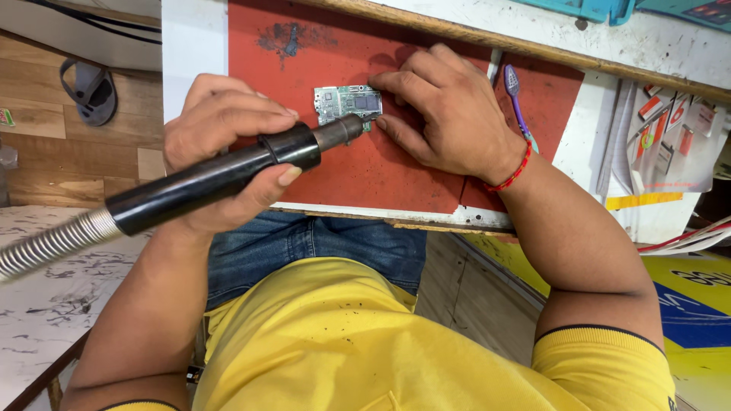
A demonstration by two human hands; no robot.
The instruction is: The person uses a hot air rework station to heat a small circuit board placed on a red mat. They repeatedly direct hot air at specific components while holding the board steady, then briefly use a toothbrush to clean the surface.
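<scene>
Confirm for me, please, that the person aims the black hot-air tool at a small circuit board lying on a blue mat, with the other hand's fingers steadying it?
Not quite: the mat is red, not blue, as the head view shows. The left hand aims the black hot-air tool at the circuit board, and the right hand steadies the board with its fingers.

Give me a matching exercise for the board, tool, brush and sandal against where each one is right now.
Things:
1. board
2. tool
3. brush
4. sandal

Places:
A. on the wooden floor
B. gripped in the left hand
C. touched at its edge by the right hand
D. on the red mat, beside the right wrist

Pairs: 1-C, 2-B, 3-D, 4-A
</scene>
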